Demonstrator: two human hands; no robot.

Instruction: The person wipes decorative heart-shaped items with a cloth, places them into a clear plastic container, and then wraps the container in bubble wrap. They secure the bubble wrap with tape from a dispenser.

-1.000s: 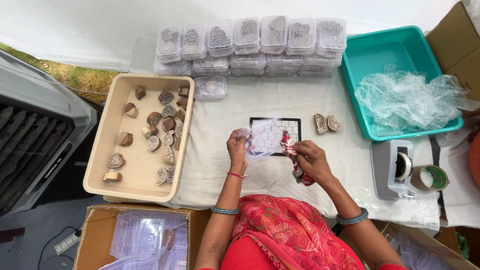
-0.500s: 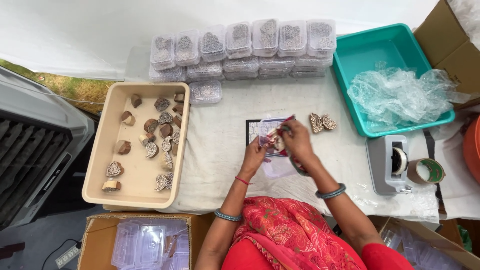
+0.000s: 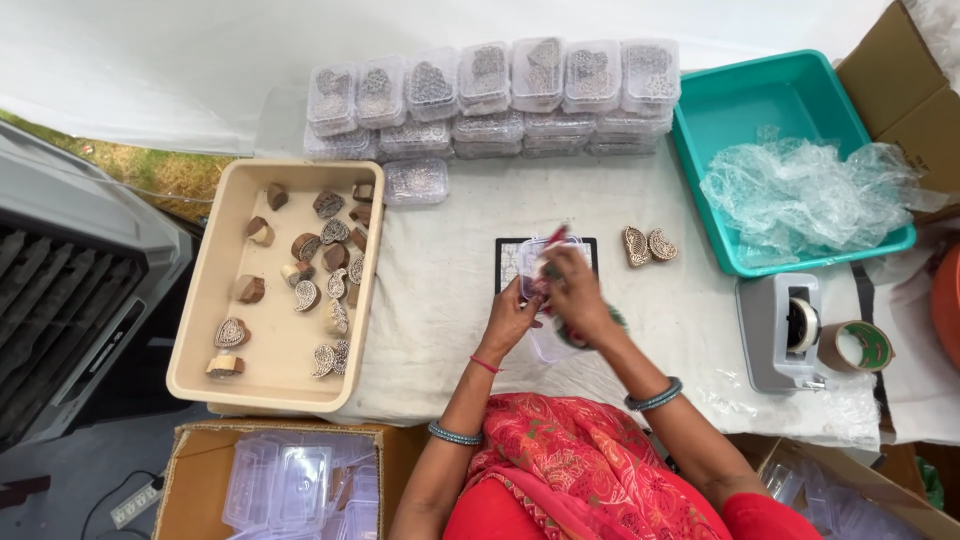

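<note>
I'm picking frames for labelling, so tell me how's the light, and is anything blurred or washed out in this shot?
Head view: soft, even daylight with faint shadows; the right hand and the clear plastic box it touches are motion-smeared, the left hand slightly so; the beige tray and teal bin stay sharp; the white sheet at the top is nearly washed out.

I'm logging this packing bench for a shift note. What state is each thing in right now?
Left hand: gripping the clear plastic box at its lower edge.
Right hand: on the box, over a carved block that is mostly hidden.
Clear plastic box: open, held above the table.
Beige tray: partly filled with loose carved blocks.
Teal bin: holds crumpled bubble wrap.
Stacked boxes: closed, filled.
Two carved blocks: lying unpacked on the cloth.
</note>
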